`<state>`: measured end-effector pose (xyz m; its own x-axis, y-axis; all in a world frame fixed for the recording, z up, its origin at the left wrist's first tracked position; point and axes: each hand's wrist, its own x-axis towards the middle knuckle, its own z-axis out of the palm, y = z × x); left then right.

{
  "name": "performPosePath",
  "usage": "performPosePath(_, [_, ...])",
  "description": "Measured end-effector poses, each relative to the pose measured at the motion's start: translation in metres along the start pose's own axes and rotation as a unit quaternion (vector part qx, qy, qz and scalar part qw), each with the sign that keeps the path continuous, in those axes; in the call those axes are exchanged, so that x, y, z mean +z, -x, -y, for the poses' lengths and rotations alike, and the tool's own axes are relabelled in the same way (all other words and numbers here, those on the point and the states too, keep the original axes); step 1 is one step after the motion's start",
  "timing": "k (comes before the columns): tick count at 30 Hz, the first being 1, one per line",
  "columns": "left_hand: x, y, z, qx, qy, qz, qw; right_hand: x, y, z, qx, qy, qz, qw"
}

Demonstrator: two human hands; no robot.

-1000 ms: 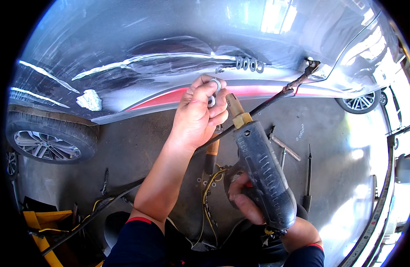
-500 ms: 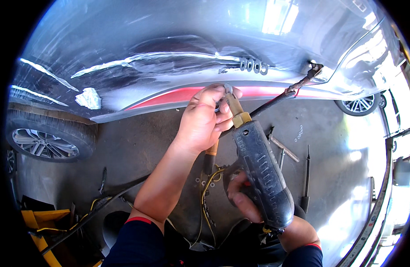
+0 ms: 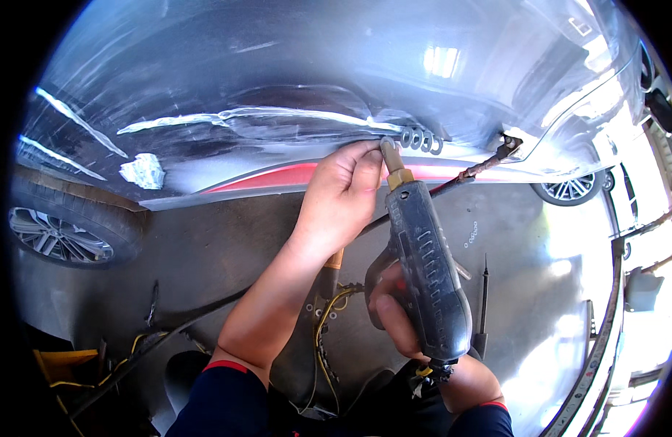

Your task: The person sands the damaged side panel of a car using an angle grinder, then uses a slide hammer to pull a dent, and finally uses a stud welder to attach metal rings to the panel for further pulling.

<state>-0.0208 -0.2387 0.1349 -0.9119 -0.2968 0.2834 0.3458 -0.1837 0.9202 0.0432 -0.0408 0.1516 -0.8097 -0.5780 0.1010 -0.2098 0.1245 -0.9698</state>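
My right hand [image 3: 398,309] is wrapped round the handle of a black pistol-shaped spot-welding gun [image 3: 432,273] with a brass-coloured nozzle. Its tip is up against the lower part of a scraped dark car panel [image 3: 329,54]. At that tip my left hand [image 3: 340,189] is closed, thumb and finger pinching a small washer, mostly hidden by the fingers. Just right of the tip, several metal washers [image 3: 417,138] stand on edge in a row on the panel, in line with a long bare-metal streak [image 3: 292,111].
A dark rod with a clamp [image 3: 508,146] slants up to the panel. Car wheels stand at left [image 3: 63,237] and far right [image 3: 569,188]. Yellow cable [image 3: 329,313], a wooden-handled tool [image 3: 330,280] and loose washers lie on the floor. A yellow box [image 3: 66,363] sits lower left.
Both hands have moved the gun and washer up and slightly right, to the panel beside the row of washers. The view has shifted a little.
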Motion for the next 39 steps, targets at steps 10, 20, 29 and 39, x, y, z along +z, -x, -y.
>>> performPosePath(10, [0.013, 0.0, -0.016, -0.018, 0.072, -0.022, 0.997, 0.003, -0.007, 0.023, -0.063, 0.138, -0.021, 0.988])
performPosePath(20, [0.016, -0.002, -0.012, -0.012, 0.104, -0.018, 0.994, 0.004, -0.003, 0.071, 0.132, 0.017, -0.1, 0.986])
performPosePath(29, [0.015, -0.004, -0.01, 0.007, 0.088, -0.015, 0.996, -0.002, -0.006, 0.091, 0.146, -0.014, -0.097, 0.984])
performPosePath(39, [0.013, -0.005, -0.013, 0.032, 0.028, -0.023, 0.999, -0.003, -0.012, 0.113, 0.18, 0.007, -0.107, 0.978])
